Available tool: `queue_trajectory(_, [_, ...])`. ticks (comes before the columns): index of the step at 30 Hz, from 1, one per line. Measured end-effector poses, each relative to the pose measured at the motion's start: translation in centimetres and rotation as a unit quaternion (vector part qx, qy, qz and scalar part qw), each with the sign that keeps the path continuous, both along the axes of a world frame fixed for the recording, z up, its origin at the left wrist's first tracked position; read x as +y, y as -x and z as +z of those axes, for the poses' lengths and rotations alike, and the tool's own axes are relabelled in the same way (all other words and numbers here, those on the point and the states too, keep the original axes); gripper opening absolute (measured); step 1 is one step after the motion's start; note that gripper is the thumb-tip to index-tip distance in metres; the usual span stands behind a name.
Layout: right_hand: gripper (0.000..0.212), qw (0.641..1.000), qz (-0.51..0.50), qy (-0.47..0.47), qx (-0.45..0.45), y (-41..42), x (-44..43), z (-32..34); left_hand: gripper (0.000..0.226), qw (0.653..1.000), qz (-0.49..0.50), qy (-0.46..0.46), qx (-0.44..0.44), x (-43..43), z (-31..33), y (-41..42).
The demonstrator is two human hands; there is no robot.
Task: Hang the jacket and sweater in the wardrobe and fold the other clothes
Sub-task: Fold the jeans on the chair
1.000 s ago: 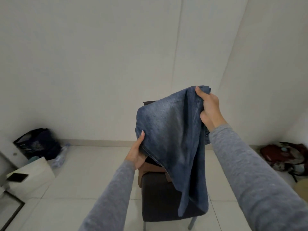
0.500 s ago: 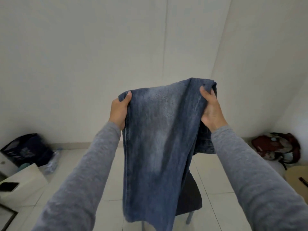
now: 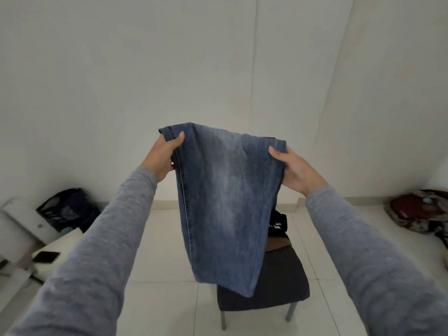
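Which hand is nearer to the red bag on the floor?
Right. The right hand grips the jeans edge on the side of the red bag; the left hand grips the far edge.

The jeans [image 3: 225, 202] hide most of the chair [image 3: 278, 287] and the dark clothes [image 3: 277, 226] on it, and cover the fingers of both hands. The bundle [image 3: 421, 212] at right is cut by the edge. The bag [image 3: 68, 209] at left is blurred.
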State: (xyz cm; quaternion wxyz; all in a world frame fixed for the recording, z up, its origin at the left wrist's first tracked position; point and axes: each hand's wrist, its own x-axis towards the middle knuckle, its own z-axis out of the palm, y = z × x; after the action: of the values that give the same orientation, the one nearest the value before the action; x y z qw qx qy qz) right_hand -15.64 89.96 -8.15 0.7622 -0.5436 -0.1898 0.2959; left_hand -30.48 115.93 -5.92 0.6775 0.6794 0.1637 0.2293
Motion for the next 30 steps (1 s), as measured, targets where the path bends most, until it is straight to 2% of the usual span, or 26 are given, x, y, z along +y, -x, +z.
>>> queue_trajectory(3, [0.022, 0.986, -0.071, 0.147, -0.031, -0.3, 0.2, -1.1, 0.017, 0.995, 0.074, -0.015, 0.063, 1.2, -2.8, 0.2])
queue_trajectory(5, [0.026, 0.971, -0.141, 0.190, -0.017, -0.5, 0.4, -1.8, 0.016, 0.990, 0.102, -0.007, 0.098, 1.3, -3.5, -0.2])
queue_trajectory(6, [0.030, 0.970, -0.167, 0.176, -0.002, -0.6, 0.5, -2.0, 0.018, 0.989, 0.113, 0.006, 0.097, 1.2, -3.5, -0.5])
queue_trajectory(8, [0.032, 0.972, -0.200, 0.118, 0.013, -0.7, 0.4, -1.9, 0.020, 0.992, 0.109, 0.053, 0.040, 0.9, -3.3, -1.1])
queue_trajectory(10, [0.026, 0.977, -0.206, 0.051, -0.001, -0.8, 0.2, -1.0, 0.022, 0.994, 0.058, 0.083, -0.029, 0.3, -2.9, -1.4])
queue_trajectory(12, [0.016, 0.981, -0.194, -0.012, -0.024, -0.8, -0.1, -0.1, 0.025, 0.997, 0.007, 0.070, -0.026, -0.1, -3.2, -1.7])
queue_trajectory(14, [0.012, 0.981, -0.184, -0.046, -0.028, -0.8, -0.1, 0.5, 0.026, 0.999, 0.011, 0.039, 0.008, -0.5, -4.2, -2.3])
queue_trajectory(17, [0.015, 0.985, -0.169, -0.033, -0.026, -1.3, -0.5, 0.9, 0.015, 0.996, 0.065, 0.020, 0.058, -1.2, -4.9, -3.8])
queue_trajectory(19, [0.019, 0.983, -0.182, 0.006, -0.029, -2.0, -1.4, 1.4, 0.007, 0.992, 0.080, 0.049, 0.087, -1.7, -4.5, -5.2])
queue_trajectory(21, [0.015, 0.972, -0.229, 0.034, -0.036, -2.9, -2.6, 2.4, 0.013, 0.989, 0.084, 0.102, 0.070, -1.8, -3.5, -6.5])
queue_trajectory(24, [0.008, 0.953, -0.296, 0.002, -0.060, -3.8, -4.1, 3.9, 0.025, 0.989, 0.005, 0.142, -0.043, -2.5, -2.1, -8.4])
queue_trajectory(26, [0.020, 0.950, -0.295, -0.059, -0.080, -4.1, -4.7, 3.9, 0.030, 0.985, -0.082, 0.131, -0.082, -3.4, -1.9, -9.2])
queue_trajectory(28, [0.027, 0.962, -0.255, -0.058, -0.082, -4.3, -4.7, 3.0, 0.028, 0.987, -0.115, 0.103, -0.050, -4.1, -2.6, -10.1])
queue_trajectory(30, [0.029, 0.965, -0.254, 0.002, -0.068, -4.6, -4.5, 2.2, 0.018, 0.995, -0.075, 0.062, -0.005, -4.2, -3.4, -11.1])
